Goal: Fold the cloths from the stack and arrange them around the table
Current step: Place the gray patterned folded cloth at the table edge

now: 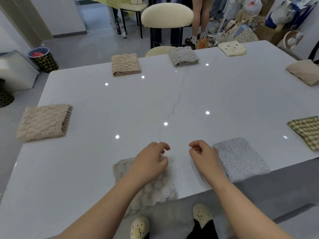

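The cream cloth (160,187) is lying folded at the near edge of the desk (172,100), and its near end seems to be hanging past that edge. The left hand (151,159) is hovering over its far end. The blue-grey cloth (240,157) is lying just beside the right hand (203,156), with one corner sitting right at the edge. Neither grip is pinching anything; the fingers of both are curling loosely and holding nothing.

From where I'm standing, the risk is in pulling the arms back. A forearm dragging across the cream cloth could be rolling its folds open or tipping it to the floor, since so little of the desk is under it. The desk looks glossy and slick, so a brush from the right hand could be skewing the blue-grey cloth too.

I'm counting eight cloths:
- two near ones
- one beige left cloth (44,121)
- three along the far edge: beige (126,64), grey (183,56) and spotted (232,48)
- two on the right: beige (303,71) and checked (307,131)

No unfolded stack is showing, so I judge the job nearly done. There are two hands and one desk. Beyond it are two cream chairs, one pushed back (167,14) and one tucked in (158,50), and one bin (43,59) is on the floor.
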